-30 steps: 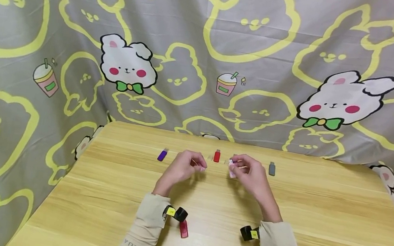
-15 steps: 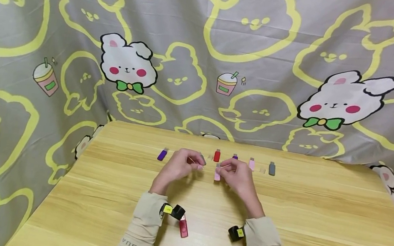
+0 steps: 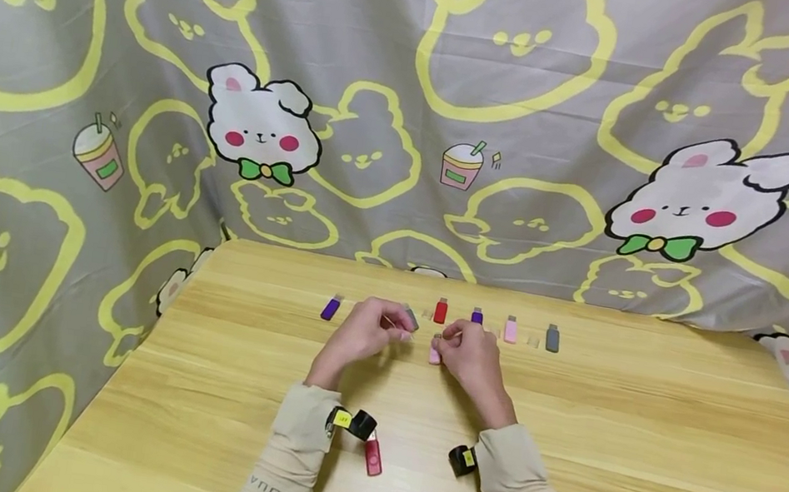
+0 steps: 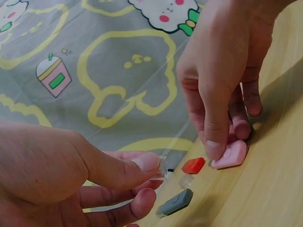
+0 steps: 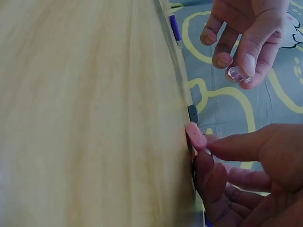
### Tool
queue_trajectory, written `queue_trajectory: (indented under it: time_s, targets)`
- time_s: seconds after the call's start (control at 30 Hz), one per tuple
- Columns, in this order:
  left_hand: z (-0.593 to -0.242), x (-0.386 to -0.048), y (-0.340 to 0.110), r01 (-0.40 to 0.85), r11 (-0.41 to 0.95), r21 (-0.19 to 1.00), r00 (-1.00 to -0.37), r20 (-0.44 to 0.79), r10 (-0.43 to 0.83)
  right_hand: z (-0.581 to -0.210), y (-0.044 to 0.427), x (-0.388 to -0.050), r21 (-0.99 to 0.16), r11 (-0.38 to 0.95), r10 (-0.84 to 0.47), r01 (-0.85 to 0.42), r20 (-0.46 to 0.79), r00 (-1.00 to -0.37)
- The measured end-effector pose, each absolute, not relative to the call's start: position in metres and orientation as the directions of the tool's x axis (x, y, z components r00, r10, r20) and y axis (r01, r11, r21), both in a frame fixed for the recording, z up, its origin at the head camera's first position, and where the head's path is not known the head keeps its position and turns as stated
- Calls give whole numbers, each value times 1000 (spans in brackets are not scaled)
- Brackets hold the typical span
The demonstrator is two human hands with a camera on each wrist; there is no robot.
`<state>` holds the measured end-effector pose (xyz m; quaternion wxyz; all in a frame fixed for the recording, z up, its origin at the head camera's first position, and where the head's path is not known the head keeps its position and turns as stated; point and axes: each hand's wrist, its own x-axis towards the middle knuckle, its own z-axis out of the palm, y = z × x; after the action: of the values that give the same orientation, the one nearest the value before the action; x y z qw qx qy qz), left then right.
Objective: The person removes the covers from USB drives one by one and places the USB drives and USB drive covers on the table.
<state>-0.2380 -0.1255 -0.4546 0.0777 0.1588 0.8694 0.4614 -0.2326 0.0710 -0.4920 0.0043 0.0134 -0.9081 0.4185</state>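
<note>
Between thumb and forefinger, the left hand [image 3: 365, 333] pinches a small clear cap [image 4: 162, 168], held above the table. The right hand [image 3: 475, 360] pinches a pink USB stick [image 4: 230, 154] at the tabletop; in the right wrist view the pink stick [image 5: 195, 136] shows at its fingertips. Beyond the hands lie a red stick [image 3: 441, 312], a grey stick [image 4: 176, 202] beside the left fingers, and a purple stick [image 3: 478, 316] partly hidden by the right hand. A loose clear cap [image 4: 186, 180] rests between the red and grey sticks.
Another purple stick [image 3: 330, 308] lies at the left; a second pink stick [image 3: 510, 330] and another grey one [image 3: 553, 338] lie at the right. A dark red stick [image 3: 373, 455] is near the left wrist camera. A patterned curtain [image 3: 380, 135] hangs behind the table [image 3: 643, 415].
The right hand has moved left and lowered the pink stick to the table, uncovering the other pink stick and the purple one. The left hand has barely moved, still holding its cap.
</note>
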Motion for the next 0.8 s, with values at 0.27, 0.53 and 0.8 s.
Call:
queue_trajectory:
  time_s: [0.27,0.53,0.8]
  targets:
    - [-462,-238,-111,230,595,771,-938,12,347,-487,78,-231,-754,655,-41,-51,32,-999]
    - [-475,-236,-98,312,726,613,-936,66,346,-462,90,-225,-802,595,-70,-53,14,-997]
    - [-477,-235,-92,324,774,544,-942,110,317,-449,92,-220,-814,575,-96,-88,41,-995]
